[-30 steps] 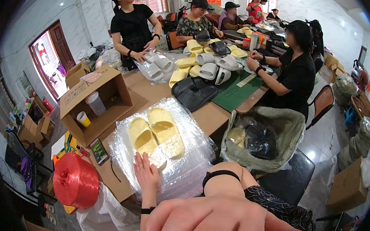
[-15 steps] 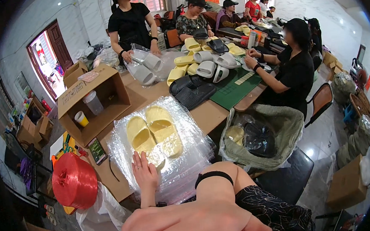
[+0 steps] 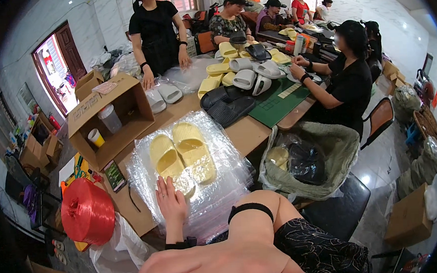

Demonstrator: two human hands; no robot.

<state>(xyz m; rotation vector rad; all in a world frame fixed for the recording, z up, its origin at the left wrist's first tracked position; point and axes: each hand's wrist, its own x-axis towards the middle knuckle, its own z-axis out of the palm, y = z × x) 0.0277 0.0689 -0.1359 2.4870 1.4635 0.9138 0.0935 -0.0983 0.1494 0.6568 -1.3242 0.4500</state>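
Observation:
A pair of yellow slide slippers lies on a stack of clear plastic bags, with their near ends looking covered by clear film. My left hand rests flat beside the left slipper's near end, its fingers stretched out on the plastic. Very close and large at the bottom edge is my right hand, its back showing and its fingers hidden. The bent right arm, with a black band, is raised over my patterned black clothing.
Left of the bags are a phone, a red twine roll and an open cardboard box. Loose slippers and a green mat lie beyond. A lined sack stands at right. Several people work around the table.
The standing person across the table has lowered the bagged grey slippers onto the tabletop. My right hand has shifted slightly at the bottom edge; my left hand stays almost still.

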